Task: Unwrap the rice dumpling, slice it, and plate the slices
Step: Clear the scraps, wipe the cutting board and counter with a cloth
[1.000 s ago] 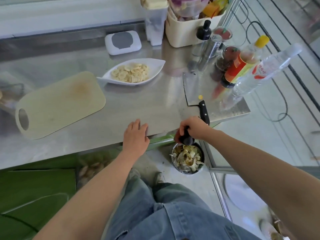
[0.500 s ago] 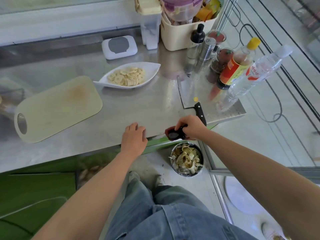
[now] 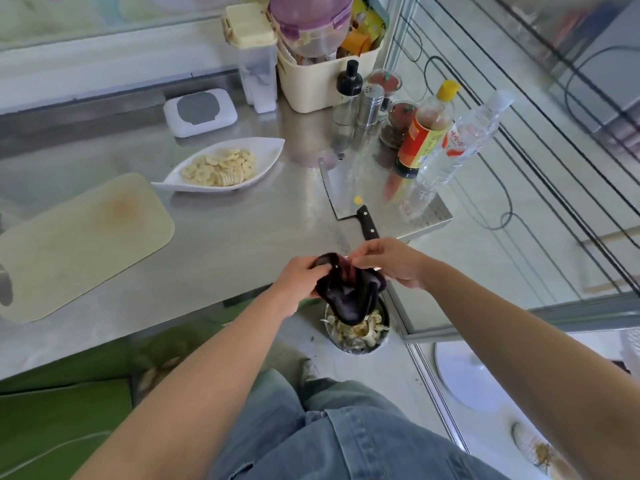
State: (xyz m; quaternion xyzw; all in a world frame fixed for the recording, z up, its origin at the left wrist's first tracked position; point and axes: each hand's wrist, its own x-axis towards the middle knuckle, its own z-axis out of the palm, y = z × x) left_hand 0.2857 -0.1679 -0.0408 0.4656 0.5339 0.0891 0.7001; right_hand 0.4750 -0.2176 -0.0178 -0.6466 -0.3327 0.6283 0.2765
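Both hands hold a dark purple-black wrapped thing [image 3: 343, 292], perhaps the wrapped dumpling, at the table's front edge, above a metal bowl of scraps [image 3: 358, 332] on the floor. My left hand [image 3: 299, 277] grips its left end. My right hand [image 3: 384, 259] pinches its top right part. A cleaver [image 3: 341, 192] with a black handle lies on the steel table just beyond my right hand. The pale cutting board [image 3: 79, 244] lies at the left. A white leaf-shaped plate [image 3: 270, 150] holding several pale round slices stands behind it.
Sauce bottle [image 3: 424, 133], clear water bottle [image 3: 457, 147], shakers and jars crowd the table's right back corner. A cream basket [image 3: 311, 88] and clear canister [image 3: 254, 60] stand at the back, a white box [image 3: 201, 112] left of them. Green leaves [image 3: 65, 424] lie below left.
My right hand lifted the dark thing up from over the scrap bowl. My left hand left the table edge and took hold of its left end. It now hangs open between both hands.
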